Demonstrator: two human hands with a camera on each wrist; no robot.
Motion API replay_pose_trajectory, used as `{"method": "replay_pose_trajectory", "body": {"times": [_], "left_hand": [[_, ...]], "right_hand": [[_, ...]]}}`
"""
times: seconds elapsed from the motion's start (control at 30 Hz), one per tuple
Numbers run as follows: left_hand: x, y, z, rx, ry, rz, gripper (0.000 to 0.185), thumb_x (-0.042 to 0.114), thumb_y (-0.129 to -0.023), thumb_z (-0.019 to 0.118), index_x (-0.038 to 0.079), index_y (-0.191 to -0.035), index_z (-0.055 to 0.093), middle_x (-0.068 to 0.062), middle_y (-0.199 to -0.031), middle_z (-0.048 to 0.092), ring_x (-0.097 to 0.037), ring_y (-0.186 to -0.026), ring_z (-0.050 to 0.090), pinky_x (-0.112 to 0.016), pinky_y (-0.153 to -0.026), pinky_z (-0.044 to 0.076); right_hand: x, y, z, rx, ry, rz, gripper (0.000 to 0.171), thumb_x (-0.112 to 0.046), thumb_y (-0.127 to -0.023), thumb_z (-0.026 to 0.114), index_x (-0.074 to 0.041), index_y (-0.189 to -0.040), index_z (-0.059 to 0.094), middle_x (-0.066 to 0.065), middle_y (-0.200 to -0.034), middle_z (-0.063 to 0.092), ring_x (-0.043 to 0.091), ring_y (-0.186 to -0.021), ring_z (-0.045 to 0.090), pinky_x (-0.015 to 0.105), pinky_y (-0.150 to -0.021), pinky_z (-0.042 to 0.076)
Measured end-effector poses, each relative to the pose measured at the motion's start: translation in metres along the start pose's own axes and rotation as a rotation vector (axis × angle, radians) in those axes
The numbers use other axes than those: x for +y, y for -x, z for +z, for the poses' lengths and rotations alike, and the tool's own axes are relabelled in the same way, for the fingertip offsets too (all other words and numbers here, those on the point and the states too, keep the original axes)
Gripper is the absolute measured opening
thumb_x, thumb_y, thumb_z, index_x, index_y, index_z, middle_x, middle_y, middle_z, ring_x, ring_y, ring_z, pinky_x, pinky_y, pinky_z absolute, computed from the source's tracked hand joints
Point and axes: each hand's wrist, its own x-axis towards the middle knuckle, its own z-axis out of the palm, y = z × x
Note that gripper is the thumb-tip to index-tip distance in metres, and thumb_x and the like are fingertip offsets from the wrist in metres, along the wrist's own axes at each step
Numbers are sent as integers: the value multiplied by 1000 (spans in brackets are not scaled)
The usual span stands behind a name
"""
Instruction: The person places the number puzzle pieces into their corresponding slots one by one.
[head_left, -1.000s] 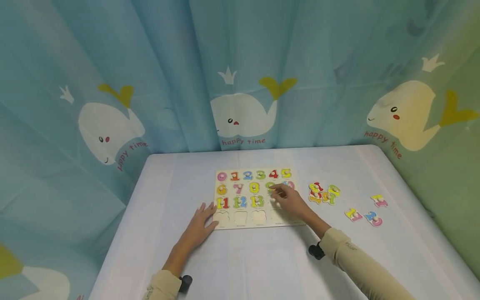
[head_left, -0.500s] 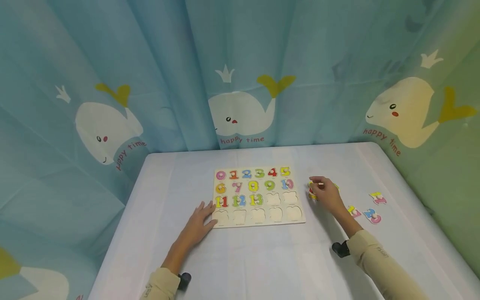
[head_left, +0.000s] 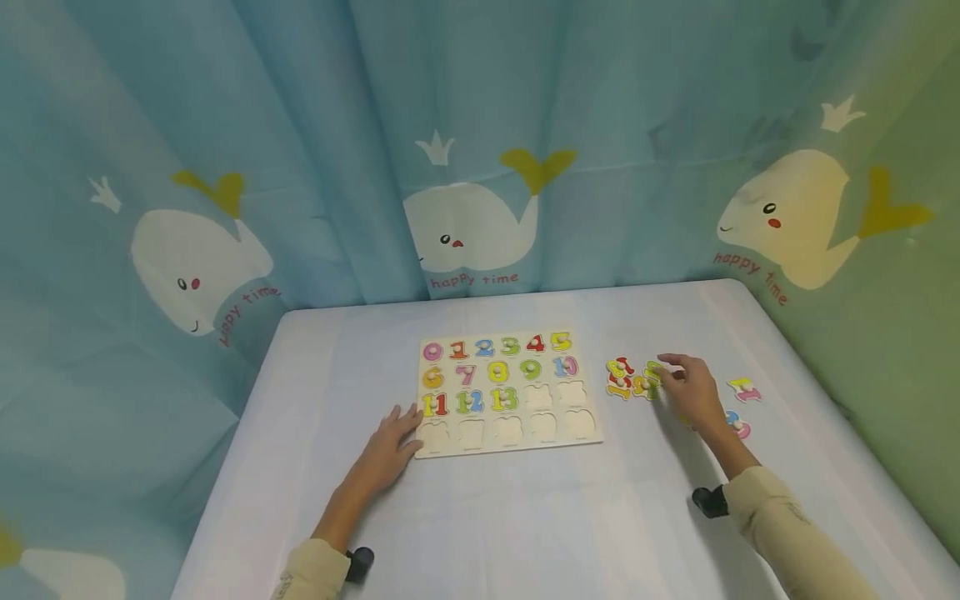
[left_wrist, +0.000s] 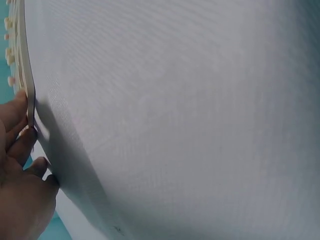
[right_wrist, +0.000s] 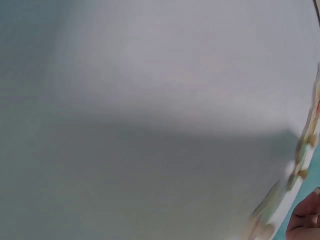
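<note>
A wooden number puzzle board (head_left: pixel 525 448) lies on the table, with knobbed numbers 0 to 13 in its upper rows and bare recesses below and right of them. My left hand (head_left: pixel 386 450) rests at its left edge with fingers spread; the left wrist view shows the fingertips against the board's side (left_wrist: pixel 26 65). On the right, my right hand (head_left: pixel 692 392) hovers with loosely bent fingers beside a green-and-yellow number piece (head_left: pixel 652 371). That piece lies at the edge of a cluster of overlapping number pieces (head_left: pixel 619 383). In the right wrist view the right hand (right_wrist: pixel 306 215) appears apart from the pieces (right_wrist: pixel 302 157).
Farther right lie a yellow-and-pink number piece (head_left: pixel 745 389) and a blue-and-pink one (head_left: pixel 738 425), partly covered by my right hand. Another piece shows barely under that hand. The white-covered table (head_left: pixel 487 525) meets a blue whale-print curtain (head_left: pixel 330 167) behind.
My right hand has moved right, from over the board to the cluster and then to its right side. The left hand stays at the board's edge. The head view has shifted slightly.
</note>
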Motion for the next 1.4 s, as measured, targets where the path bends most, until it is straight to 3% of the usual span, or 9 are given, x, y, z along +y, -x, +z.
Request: {"method": "replay_pose_trajectory", "body": {"times": [0.1, 0.23, 0.53, 0.63, 0.77, 0.93, 1.13, 1.33, 1.4], "left_hand": [[-1, 1, -1, -2, 3, 7, 50, 16, -92, 61, 7, -139, 46, -8, -147, 35, -34, -139, 18, -56, -108, 19], [-1, 1, 0, -5, 15, 5, 49, 16, -93, 60, 7, -139, 46, -8, -147, 35, -34, -139, 17, -56, -108, 19], [-1, -1, 5, -6, 26, 30, 48, 14, -92, 60, 5, -138, 47, -9, -146, 36, -35, -139, 18, -53, -110, 16], [-1, -1, 6, -22, 23, 31, 48, 15, -93, 59, 5, -138, 46, -8, -147, 35, -34, -139, 18, -52, -110, 15], [0, -2, 4, -23, 6, 17, 49, 16, -93, 59, 6, -139, 46, -7, -147, 35, -32, -139, 18, -51, -110, 15], [-1, -3, 1, -18, -4, 6, 50, 16, -93, 60, 7, -140, 45, -6, -147, 35, -32, -140, 17, -51, -110, 15], [-3, -2, -1, -4, -13, 2, 50, 16, -92, 60, 6, -139, 46, -8, -147, 36, -34, -139, 17, -54, -109, 16], [-5, -3, 2, -3, -1, 4, 50, 15, -92, 59, 7, -140, 45, -9, -147, 36, -34, -139, 17, -52, -110, 15], [-6, -4, 3, 1, 0, 11, 50, 15, -92, 59, 6, -139, 46, -10, -146, 36, -35, -139, 18, -53, -109, 16]], "right_hand": [[6, 4, -5, -10, -1, 41, 37, -18, -98, 49, 5, -127, 51, 28, -123, 43, 43, -108, 50, 41, -63, 52], [13, 7, -10, -53, -13, 105, 38, -20, -99, 48, 2, -130, 48, 26, -126, 46, 40, -104, 50, 31, -38, 47], [25, 10, -21, -57, 16, 145, 38, -20, -100, 43, 0, -133, 45, 27, -128, 45, 39, -101, 50, 27, -36, 47], [29, 13, -32, -3, 58, 113, 37, -17, -100, 41, 3, -130, 48, 28, -123, 49, 41, -104, 51, 34, -50, 52], [36, 11, -50, 105, 118, 103, 35, -17, -100, 39, 4, -125, 52, 26, -113, 58, 36, -97, 54, 40, -68, 46], [46, 14, -71, 125, 149, 179, 38, -20, -99, 41, 4, -126, 51, 25, -112, 60, 33, -91, 58, 30, -62, 45], [59, 27, -82, 78, 178, 215, 41, -21, -98, 43, 9, -127, 49, 32, -119, 51, 47, -107, 48, 43, -71, 44], [71, 31, -81, 108, 192, 242, 39, -21, -98, 47, 9, -123, 51, 29, -109, 52, 41, -95, 50, 31, -61, 41], [74, 30, -80, 119, 197, 210, 37, -17, -96, 49, 10, -122, 51, 30, -109, 51, 42, -95, 50, 36, -64, 44]]}}
